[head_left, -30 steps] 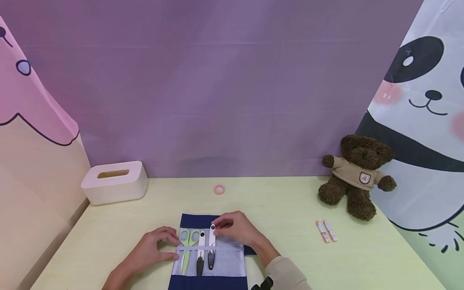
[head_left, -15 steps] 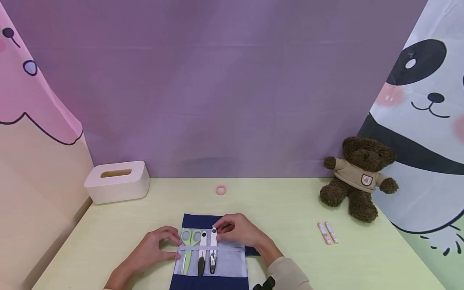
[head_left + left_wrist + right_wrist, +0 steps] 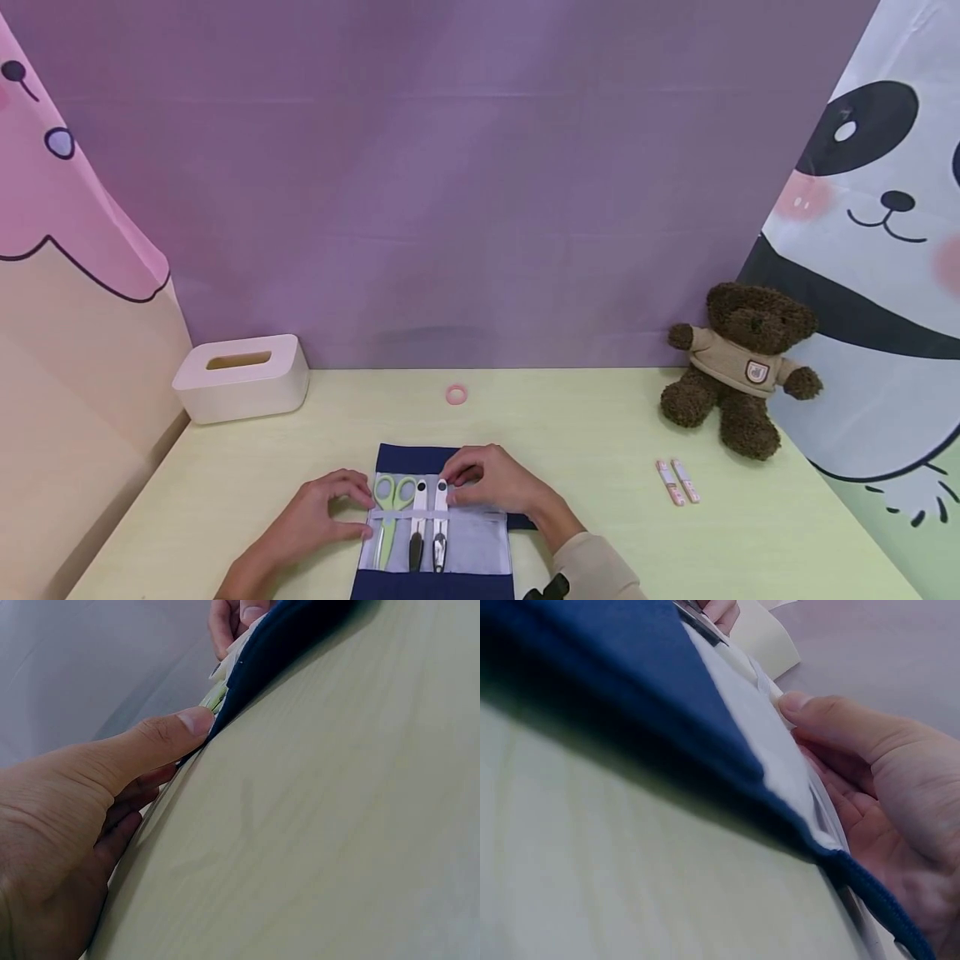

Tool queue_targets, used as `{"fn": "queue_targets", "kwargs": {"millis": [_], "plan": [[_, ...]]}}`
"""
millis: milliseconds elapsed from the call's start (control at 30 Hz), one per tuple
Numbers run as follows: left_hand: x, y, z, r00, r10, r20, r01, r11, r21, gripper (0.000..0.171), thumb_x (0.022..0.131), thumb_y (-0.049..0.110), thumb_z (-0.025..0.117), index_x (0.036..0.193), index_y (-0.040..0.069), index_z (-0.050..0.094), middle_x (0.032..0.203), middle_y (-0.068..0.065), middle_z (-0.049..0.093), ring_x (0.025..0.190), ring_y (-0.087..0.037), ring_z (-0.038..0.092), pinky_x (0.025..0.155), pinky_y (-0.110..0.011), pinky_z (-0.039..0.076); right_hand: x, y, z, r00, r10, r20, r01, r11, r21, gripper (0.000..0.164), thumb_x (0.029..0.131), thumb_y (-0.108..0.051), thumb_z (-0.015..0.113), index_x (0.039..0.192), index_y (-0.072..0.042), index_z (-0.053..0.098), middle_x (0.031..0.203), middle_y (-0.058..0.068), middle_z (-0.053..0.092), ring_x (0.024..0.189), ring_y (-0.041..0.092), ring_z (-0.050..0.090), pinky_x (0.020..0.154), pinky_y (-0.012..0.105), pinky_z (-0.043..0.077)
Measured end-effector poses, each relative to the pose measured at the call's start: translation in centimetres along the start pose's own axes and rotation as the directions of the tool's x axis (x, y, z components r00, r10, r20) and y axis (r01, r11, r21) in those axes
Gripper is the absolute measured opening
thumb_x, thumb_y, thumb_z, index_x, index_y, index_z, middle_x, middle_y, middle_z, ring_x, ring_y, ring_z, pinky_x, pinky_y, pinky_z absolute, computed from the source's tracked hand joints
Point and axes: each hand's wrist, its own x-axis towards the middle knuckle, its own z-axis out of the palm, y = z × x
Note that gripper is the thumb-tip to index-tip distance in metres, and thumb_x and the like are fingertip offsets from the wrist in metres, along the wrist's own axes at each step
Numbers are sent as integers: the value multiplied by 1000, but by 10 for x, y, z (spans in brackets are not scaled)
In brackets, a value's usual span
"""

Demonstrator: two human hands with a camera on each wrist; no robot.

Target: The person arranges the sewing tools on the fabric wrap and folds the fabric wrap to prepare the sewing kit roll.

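A navy tool roll with a lilac lining lies unfolded at the front of the table. Green scissors sit at its left, and beside them a slim white tool with a dark lower end; both run under a lilac band. To their right is a similar white tool with a black dot on top, also under the band. My right hand pinches its upper end between thumb and fingers. With thumb and fingers spread apart, my left hand touches the roll's left edge.
A white tissue box stands at the back left, and a pink ring like a tape roll lies behind the tool roll. Two small pink-patterned sticks rest at the right, near a brown teddy bear.
The white tool in my right hand has slid down under the band, towards the near side, until its end is level with its neighbour's. My left hand has stayed at the roll's edge.
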Motion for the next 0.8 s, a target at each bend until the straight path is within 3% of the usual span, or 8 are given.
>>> {"fn": "queue_targets", "kwargs": {"millis": [267, 600, 800], "plan": [[0, 0, 0, 1000, 11, -10, -11, 1000, 8, 26, 75, 44, 90, 95, 31, 78, 121, 6, 71, 116, -11, 64, 105, -23, 49, 0, 0, 0, 1000, 18, 18, -17, 999, -37, 22, 86, -10, 83, 107, -10, 78, 119, 6, 73, 103, 12, 69, 93, 22, 58], [0, 1, 0, 1000, -3, -7, 3, 1000, -7, 26, 75, 45, 89, 95, 31, 77, 120, 7, 71, 116, -9, 63, 106, -19, 47, 0, 0, 0, 1000, 10, 30, -8, 998, -67, 19, 88, -12, 82, 107, -10, 79, 120, 5, 73, 105, 12, 69, 94, 21, 57], [0, 2, 0, 1000, -12, -8, 12, 1000, -10, 27, 75, 45, 90, 95, 31, 78, 122, 6, 70, 116, -10, 62, 106, -20, 48, -1, -3, -2, 1000, 26, 3, -25, 997, -76, 21, 92, -14, 77, 112, -9, 78, 118, 6, 75, 99, 8, 68, 90, 19, 56]]}}
